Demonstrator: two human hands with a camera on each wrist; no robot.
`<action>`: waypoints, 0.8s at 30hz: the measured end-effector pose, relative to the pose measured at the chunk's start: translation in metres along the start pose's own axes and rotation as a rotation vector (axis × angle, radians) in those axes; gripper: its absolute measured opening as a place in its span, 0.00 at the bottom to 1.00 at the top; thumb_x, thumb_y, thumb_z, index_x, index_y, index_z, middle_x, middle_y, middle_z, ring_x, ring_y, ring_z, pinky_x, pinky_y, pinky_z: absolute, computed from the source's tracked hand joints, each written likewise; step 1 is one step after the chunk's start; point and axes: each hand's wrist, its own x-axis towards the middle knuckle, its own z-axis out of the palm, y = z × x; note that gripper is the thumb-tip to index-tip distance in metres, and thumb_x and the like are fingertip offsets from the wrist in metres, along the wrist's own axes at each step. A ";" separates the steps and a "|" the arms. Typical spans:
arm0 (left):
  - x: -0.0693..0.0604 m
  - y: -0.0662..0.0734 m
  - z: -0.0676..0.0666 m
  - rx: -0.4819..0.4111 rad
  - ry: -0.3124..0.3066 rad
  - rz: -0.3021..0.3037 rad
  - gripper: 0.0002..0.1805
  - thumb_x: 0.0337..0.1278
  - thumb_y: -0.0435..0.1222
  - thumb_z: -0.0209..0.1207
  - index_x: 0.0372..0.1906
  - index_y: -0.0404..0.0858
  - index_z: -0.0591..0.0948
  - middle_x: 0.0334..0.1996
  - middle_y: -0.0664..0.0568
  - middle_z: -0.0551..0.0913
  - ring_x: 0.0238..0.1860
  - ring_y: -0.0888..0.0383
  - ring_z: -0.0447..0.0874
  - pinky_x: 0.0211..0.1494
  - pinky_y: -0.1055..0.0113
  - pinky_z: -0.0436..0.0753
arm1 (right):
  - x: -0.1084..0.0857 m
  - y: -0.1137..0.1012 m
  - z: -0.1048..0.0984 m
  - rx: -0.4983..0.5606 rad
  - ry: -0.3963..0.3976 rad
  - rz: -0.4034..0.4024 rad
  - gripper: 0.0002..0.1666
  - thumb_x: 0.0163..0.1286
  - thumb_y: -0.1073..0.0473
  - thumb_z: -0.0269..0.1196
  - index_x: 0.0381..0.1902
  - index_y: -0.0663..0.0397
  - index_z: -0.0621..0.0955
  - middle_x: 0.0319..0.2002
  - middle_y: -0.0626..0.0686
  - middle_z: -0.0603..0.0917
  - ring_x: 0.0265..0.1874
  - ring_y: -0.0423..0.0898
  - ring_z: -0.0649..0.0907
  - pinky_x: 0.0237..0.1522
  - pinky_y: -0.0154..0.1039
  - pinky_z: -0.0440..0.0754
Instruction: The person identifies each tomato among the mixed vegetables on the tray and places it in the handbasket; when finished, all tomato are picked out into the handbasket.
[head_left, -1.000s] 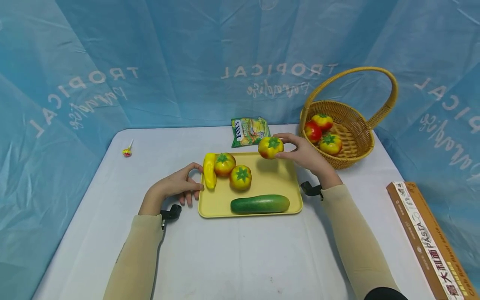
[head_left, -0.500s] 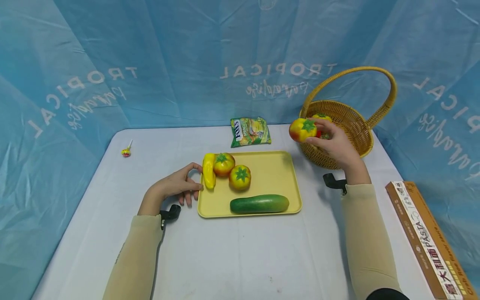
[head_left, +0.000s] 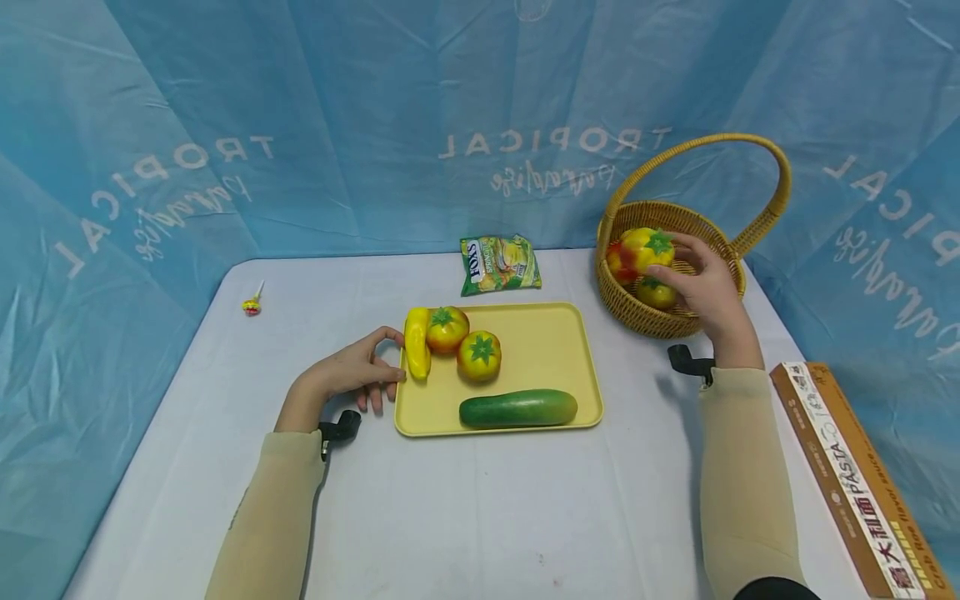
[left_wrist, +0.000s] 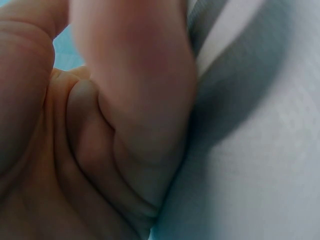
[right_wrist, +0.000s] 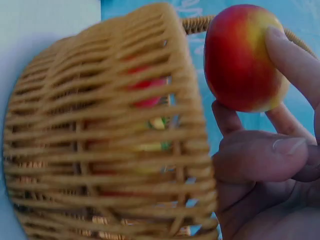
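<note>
In the head view my right hand holds a yellow-red toy tomato with a green star-shaped top, over the wicker basket. The right wrist view shows thumb and fingers round that tomato, level with the basket's rim. More red and yellow fruits show in the basket, partly covered by hand and tomato. At the left rim of the yellow tray, my left hand rests thumb and forefinger spread apart against the edge. On the tray lie a yellow banana, two toy tomatoes and a green cucumber.
A green Fox's candy bag lies behind the tray. Far left is a lollipop. A long pasta box lies along the right edge. The basket's tall handle arches over its opening. Blue curtain hangs behind the white table.
My right hand has carried the tomato from above the tray's back right, rightward to over the basket. The left hand stays at the tray's edge.
</note>
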 end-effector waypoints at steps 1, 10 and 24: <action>0.000 0.000 0.000 0.000 0.000 0.001 0.35 0.71 0.46 0.67 0.71 0.49 0.59 0.31 0.45 0.91 0.18 0.55 0.86 0.23 0.65 0.86 | 0.001 0.001 -0.001 -0.002 0.008 0.008 0.45 0.68 0.36 0.71 0.79 0.26 0.67 0.75 0.51 0.69 0.32 0.46 0.73 0.28 0.39 0.75; 0.001 0.000 0.000 0.003 0.001 0.004 0.36 0.70 0.48 0.67 0.71 0.50 0.59 0.31 0.45 0.91 0.18 0.55 0.86 0.23 0.64 0.86 | 0.004 0.011 -0.010 -0.032 0.068 0.063 0.47 0.70 0.33 0.68 0.81 0.31 0.63 0.76 0.54 0.67 0.52 0.45 0.74 0.36 0.34 0.80; 0.002 -0.003 0.000 0.006 0.000 0.010 0.37 0.69 0.49 0.68 0.72 0.49 0.59 0.31 0.44 0.91 0.18 0.54 0.86 0.23 0.64 0.86 | 0.003 0.015 -0.016 -0.027 0.028 0.062 0.47 0.71 0.35 0.69 0.80 0.35 0.62 0.74 0.56 0.68 0.26 0.42 0.70 0.26 0.35 0.74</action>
